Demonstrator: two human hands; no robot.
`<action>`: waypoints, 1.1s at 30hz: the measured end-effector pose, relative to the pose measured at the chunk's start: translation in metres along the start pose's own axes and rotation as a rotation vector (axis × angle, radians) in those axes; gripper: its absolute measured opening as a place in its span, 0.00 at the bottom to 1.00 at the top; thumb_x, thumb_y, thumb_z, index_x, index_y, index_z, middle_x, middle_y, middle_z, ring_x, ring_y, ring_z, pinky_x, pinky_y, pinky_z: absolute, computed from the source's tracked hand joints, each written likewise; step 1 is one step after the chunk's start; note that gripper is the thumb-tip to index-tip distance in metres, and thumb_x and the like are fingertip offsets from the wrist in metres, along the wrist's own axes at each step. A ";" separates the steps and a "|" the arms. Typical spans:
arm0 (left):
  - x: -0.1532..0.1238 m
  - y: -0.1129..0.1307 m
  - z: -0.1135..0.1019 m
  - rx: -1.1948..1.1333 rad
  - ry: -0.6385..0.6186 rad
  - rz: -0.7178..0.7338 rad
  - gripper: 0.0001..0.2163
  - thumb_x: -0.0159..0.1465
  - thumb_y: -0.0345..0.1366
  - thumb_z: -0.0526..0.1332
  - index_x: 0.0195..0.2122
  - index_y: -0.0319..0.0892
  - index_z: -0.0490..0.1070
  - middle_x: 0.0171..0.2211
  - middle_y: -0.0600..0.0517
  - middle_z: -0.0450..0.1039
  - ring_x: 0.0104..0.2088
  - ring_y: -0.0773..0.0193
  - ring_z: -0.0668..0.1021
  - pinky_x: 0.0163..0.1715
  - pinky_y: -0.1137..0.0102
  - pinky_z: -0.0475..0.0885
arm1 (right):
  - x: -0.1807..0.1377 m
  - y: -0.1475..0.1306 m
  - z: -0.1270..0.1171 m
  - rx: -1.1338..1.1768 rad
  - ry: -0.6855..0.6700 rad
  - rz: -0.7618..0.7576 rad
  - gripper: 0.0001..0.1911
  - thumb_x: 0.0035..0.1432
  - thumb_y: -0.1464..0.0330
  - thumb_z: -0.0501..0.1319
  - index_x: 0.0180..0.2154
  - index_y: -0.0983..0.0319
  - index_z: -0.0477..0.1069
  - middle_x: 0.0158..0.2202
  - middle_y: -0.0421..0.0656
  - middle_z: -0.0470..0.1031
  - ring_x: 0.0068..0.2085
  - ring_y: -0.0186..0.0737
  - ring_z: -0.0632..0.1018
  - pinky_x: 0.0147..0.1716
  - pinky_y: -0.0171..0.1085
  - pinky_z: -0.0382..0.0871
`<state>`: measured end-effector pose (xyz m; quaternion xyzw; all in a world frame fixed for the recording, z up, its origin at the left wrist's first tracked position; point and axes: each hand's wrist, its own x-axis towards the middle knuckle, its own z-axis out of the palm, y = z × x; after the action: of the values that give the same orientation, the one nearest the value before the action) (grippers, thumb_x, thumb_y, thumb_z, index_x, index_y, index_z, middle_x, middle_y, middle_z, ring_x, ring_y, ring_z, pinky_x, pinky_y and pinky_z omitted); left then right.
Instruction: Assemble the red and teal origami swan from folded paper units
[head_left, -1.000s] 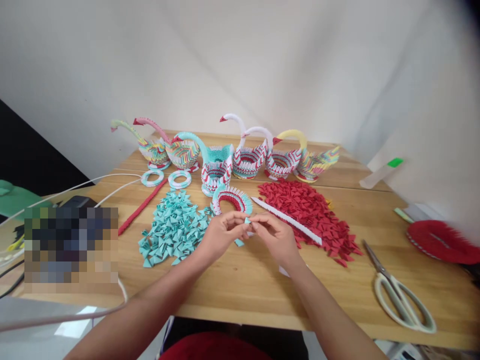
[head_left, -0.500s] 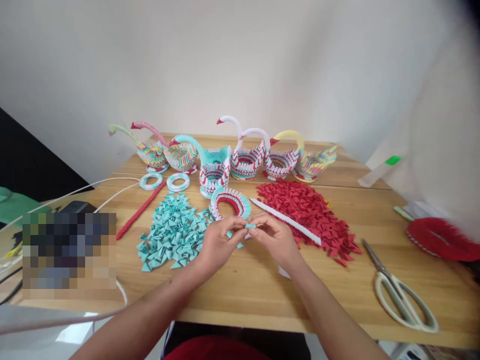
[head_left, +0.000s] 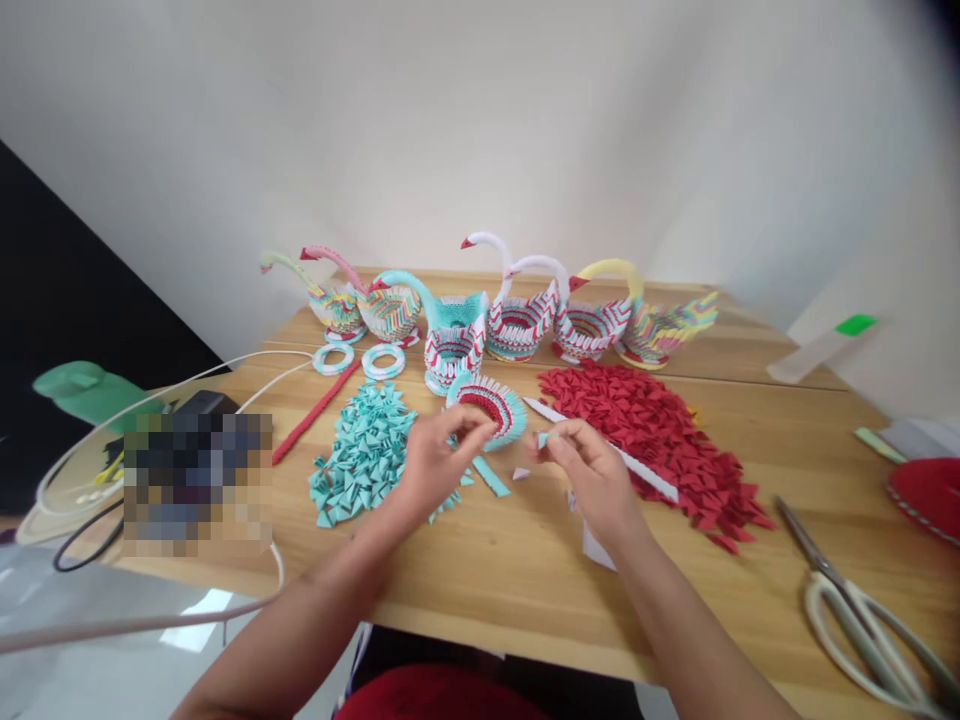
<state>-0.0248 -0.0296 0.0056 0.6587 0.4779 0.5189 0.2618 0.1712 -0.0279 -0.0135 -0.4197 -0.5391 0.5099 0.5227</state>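
My right hand (head_left: 592,470) pinches a small folded turquoise paper piece (head_left: 542,439) between thumb and fingertips. My left hand (head_left: 442,460) hovers just left of it, with thumb and index finger pointing right and nothing visible in them. Behind the left fingers stands a round origami ring (head_left: 510,410) with red, white and turquoise rows, its near left side partly hidden. A flat turquoise paper strip (head_left: 492,478) lies between the hands. Left of my left hand is a heap of folded turquoise pieces (head_left: 364,455).
Red folded pieces (head_left: 660,440) are heaped at right beside a long white paper neck (head_left: 645,475). Scissors (head_left: 847,600) lie right. Several origami swans (head_left: 454,345) line the back. Left are a red paper neck (head_left: 315,412), two small rings (head_left: 383,362) and cables.
My hands have moved apart from their pinch together. The small turquoise piece is now in my right fingers only. The view has shifted left, so the tabletop things appear farther right.
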 end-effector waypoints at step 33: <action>0.022 -0.057 -0.005 0.295 -0.105 -0.081 0.18 0.67 0.32 0.54 0.57 0.43 0.71 0.51 0.46 0.77 0.51 0.54 0.77 0.52 0.63 0.69 | 0.022 0.038 -0.005 -0.233 0.127 0.108 0.19 0.49 0.51 0.66 0.33 0.60 0.76 0.32 0.44 0.77 0.35 0.46 0.77 0.31 0.41 0.76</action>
<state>-0.0500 0.0124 -0.0311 0.6963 0.5609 0.3969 0.2074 0.1711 -0.0005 -0.0488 -0.5374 -0.5369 0.4439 0.4753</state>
